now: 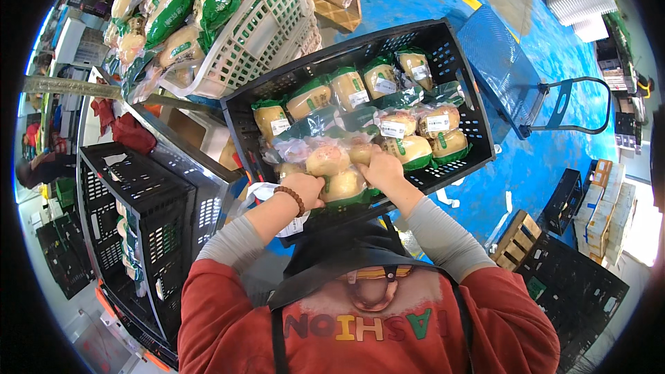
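Note:
Below me a black plastic crate holds several clear bags with green print, packed with pale yellow, rounded produce that looks like potatoes or a similar root. At its near side, one such bag lies between my hands. My left hand, with a beaded bracelet at the wrist, is closed on the bag's left side. My right hand grips its right side, fingertips partly hidden by the film. Bags with white labels fill the crate's right part, and a further row of bags lines its far side.
A white basket heaped with similar bags stands at the upper left. Black crates are stacked at the left. A blue platform trolley with a folding handle is at the right. A wooden pallet and cartons lie farther right.

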`<act>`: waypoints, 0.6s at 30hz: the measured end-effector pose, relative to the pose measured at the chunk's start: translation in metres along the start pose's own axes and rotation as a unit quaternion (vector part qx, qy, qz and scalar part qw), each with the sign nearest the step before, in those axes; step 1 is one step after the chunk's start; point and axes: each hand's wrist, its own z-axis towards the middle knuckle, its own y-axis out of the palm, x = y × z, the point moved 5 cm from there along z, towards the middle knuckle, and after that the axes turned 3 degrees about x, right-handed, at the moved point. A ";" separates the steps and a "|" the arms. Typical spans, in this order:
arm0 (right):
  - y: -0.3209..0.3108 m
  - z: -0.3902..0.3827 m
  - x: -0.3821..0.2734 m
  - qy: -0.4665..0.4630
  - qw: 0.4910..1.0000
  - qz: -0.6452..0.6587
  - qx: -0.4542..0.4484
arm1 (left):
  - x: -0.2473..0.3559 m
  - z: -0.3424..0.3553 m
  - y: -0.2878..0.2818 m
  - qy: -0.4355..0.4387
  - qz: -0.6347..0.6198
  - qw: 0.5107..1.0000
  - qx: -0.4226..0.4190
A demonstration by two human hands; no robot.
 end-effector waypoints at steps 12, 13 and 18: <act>0.024 0.013 0.012 -0.079 0.987 0.117 0.077 | -0.001 0.009 0.005 -0.009 0.002 1.000 0.006; 0.020 0.010 0.009 -0.080 0.990 0.095 0.068 | -0.001 0.010 0.005 -0.008 0.003 1.000 0.004; -0.009 -0.005 0.010 -0.043 0.997 0.009 0.067 | -0.003 0.019 0.010 -0.004 -0.006 1.000 0.017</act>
